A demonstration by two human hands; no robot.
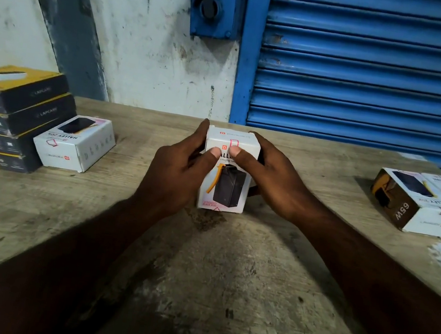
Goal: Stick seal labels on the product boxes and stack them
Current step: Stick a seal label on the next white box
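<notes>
Far left on the wooden table (197,277) there's a stack of black-and-yellow boxes (6,117), and just beside it a white power bank box lying flat (74,142) with what looks like a red-edged seal on its end flap

Dead centre is the one being worked on: the upright power bank box (226,179), standing on its short end on the table. The left hand (175,171) wraps its fingers round the left side with the thumb on the front face. The right hand (267,173) does the same on the right side, and its thumb presses the seal label (233,143) where it folds over the top front edge

Handling guess: printed card carton, stiff at the corners but the big faces will dent if you squeeze hard. With a power bank inside it's probably got some heft for its size. The glossy print looks a bit slick, so grip the narrow sides near the edges, not the middle of the panels, and rub the label down against the flap edge

Over on the right, a pair of boxes lying flat (420,202) sit touching each other, in front of the blue shutter (370,75)
</notes>
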